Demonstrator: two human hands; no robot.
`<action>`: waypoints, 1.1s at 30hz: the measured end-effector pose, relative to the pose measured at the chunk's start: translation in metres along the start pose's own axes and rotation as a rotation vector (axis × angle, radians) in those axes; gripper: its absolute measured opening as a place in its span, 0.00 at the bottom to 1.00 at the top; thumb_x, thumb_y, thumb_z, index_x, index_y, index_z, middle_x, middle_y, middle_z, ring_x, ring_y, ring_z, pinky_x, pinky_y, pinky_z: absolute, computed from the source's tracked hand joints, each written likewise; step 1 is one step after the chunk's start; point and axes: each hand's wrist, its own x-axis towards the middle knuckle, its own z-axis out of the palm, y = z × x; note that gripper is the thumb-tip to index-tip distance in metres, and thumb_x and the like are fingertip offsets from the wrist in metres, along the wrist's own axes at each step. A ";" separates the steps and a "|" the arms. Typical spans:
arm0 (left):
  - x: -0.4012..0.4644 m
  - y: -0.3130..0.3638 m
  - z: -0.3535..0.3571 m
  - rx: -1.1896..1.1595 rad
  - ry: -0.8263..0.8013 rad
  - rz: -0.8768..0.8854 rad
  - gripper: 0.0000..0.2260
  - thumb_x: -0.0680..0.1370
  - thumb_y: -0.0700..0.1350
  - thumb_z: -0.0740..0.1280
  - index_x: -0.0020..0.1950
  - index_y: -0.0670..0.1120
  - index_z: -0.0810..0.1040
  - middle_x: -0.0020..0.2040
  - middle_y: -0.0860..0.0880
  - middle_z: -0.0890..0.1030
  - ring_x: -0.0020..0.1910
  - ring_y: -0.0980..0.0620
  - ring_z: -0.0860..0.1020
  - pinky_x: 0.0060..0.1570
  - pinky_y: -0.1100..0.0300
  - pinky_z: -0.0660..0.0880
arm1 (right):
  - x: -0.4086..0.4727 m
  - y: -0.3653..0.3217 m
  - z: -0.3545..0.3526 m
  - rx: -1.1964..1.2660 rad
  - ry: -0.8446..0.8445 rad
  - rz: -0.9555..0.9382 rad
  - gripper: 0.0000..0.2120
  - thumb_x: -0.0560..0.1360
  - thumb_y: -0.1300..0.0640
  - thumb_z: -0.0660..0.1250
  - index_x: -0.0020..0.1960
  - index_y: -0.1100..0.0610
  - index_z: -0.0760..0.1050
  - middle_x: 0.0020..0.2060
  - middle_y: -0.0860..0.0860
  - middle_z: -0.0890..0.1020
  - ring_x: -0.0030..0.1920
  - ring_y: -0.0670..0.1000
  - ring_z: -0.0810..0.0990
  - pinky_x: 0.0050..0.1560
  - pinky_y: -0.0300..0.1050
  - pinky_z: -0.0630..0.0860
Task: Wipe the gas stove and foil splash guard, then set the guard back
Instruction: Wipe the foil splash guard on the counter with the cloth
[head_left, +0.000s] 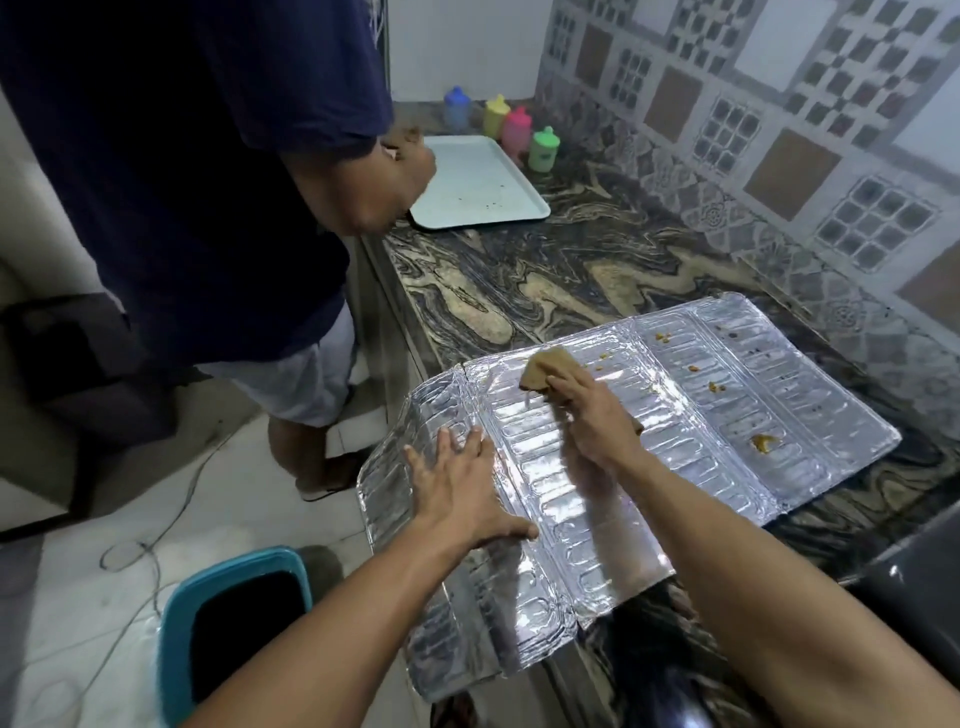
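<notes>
Marbled counter (545, 270), foil guard (701, 415) overhanging its edge, left hand (462, 488) flat.

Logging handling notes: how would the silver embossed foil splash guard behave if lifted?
The silver embossed foil splash guard likely feels light and floppy: its left panel droops over the counter edge at a crease. It probably slides easily, since the left hand presses it flat.

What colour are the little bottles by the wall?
The four little bottles are blue, yellow, pink and green, seen in the head view.
</notes>
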 end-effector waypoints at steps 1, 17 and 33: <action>-0.001 0.000 0.000 -0.005 -0.005 0.002 0.56 0.60 0.77 0.66 0.79 0.51 0.50 0.80 0.49 0.46 0.78 0.41 0.44 0.69 0.28 0.40 | 0.005 0.009 -0.010 -0.039 0.039 0.050 0.25 0.74 0.70 0.61 0.67 0.52 0.75 0.70 0.47 0.72 0.65 0.53 0.74 0.62 0.37 0.68; -0.004 0.002 -0.006 -0.046 -0.018 -0.003 0.54 0.61 0.73 0.69 0.79 0.48 0.54 0.80 0.48 0.49 0.78 0.41 0.44 0.71 0.30 0.41 | 0.027 -0.057 -0.019 0.847 0.268 0.344 0.17 0.78 0.69 0.57 0.63 0.57 0.73 0.47 0.54 0.80 0.43 0.47 0.79 0.43 0.40 0.77; -0.005 0.001 -0.005 -0.037 -0.014 -0.021 0.57 0.62 0.74 0.68 0.80 0.49 0.47 0.80 0.50 0.46 0.78 0.42 0.43 0.72 0.33 0.40 | 0.013 -0.026 0.038 -0.413 -0.318 -0.394 0.33 0.77 0.37 0.30 0.78 0.46 0.48 0.78 0.48 0.54 0.78 0.51 0.49 0.77 0.56 0.47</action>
